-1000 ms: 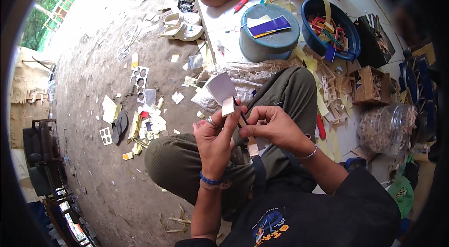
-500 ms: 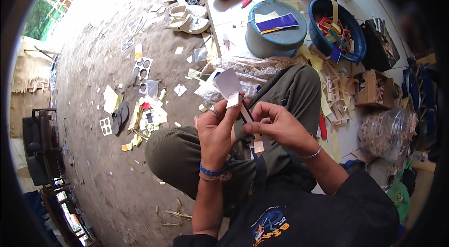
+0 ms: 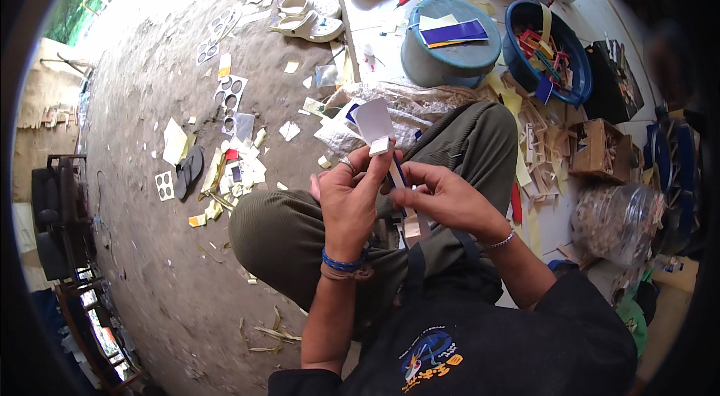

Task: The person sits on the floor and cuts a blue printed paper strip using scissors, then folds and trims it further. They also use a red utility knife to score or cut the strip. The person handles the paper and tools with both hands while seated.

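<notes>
My left hand (image 3: 351,197) is closed, pinching a narrow pale strip (image 3: 410,225) with a dark blue edge above my lap. At its upper end a white card flap (image 3: 373,120) stands up and curves slightly. A small white block-like piece (image 3: 380,146) shows at my left thumb tip, below the flap. My right hand (image 3: 446,201) is closed too, thumb and fingers pressed against the strip's middle. Its fingertips are partly hidden behind the strip. The strip's lower end, pale like bare wood, points toward my body.
Ahead stands an upturned grey-blue tub (image 3: 450,58) with blue and yellow sheets (image 3: 455,33) on it. Right of it, a blue basin (image 3: 517,58) holds colourful small pieces. A wooden box (image 3: 600,150) and a clear plastic container (image 3: 616,217) sit at right. Paper scraps (image 3: 244,171) litter the ground at left.
The strip has turned a little, showing more of its pale face. My right hand has shifted slightly along it. The whole view has shifted slightly.
</notes>
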`<state>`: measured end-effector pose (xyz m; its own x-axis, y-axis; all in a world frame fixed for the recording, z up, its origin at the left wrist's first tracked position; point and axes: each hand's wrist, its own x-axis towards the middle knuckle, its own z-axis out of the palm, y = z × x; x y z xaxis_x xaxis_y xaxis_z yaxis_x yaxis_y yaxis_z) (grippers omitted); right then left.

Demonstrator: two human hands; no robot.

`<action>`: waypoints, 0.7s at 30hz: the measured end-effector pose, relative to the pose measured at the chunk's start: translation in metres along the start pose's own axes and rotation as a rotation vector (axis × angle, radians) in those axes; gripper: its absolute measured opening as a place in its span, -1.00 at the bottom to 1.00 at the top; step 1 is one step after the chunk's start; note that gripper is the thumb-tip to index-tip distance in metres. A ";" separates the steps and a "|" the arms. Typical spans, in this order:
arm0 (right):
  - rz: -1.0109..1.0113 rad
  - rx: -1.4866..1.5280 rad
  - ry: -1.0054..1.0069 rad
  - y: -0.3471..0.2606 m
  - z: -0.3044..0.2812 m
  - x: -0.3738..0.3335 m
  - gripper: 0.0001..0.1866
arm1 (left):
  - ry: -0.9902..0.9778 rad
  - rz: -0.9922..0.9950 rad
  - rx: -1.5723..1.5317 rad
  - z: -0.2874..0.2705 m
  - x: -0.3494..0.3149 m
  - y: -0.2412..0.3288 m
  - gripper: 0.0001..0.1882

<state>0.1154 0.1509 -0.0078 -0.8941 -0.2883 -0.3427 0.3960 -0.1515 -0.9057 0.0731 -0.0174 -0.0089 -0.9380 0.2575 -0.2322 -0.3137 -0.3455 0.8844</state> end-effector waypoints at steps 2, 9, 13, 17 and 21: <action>0.054 -0.050 -0.059 0.004 -0.003 -0.001 -0.72 | 0.027 0.003 0.135 -0.002 0.000 0.002 -0.71; 0.050 -0.073 -0.049 0.010 -0.005 -0.002 -0.66 | -0.083 -0.040 0.020 -0.003 0.000 0.005 -0.68; 0.010 -0.277 -0.021 0.002 -0.007 -0.006 -0.64 | -0.110 -0.031 -0.033 -0.005 0.000 0.005 -0.68; -0.114 -0.242 0.050 -0.002 -0.003 -0.008 -0.66 | -0.144 -0.016 -0.021 -0.010 -0.003 0.004 -0.69; -0.155 -0.245 0.039 -0.003 -0.007 -0.008 -0.72 | -0.168 -0.016 0.035 -0.008 -0.005 0.003 -0.70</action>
<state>0.1202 0.1600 -0.0040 -0.9492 -0.2422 -0.2009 0.1962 0.0436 -0.9796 0.0755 -0.0269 -0.0086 -0.8941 0.4111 -0.1777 -0.3201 -0.3092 0.8955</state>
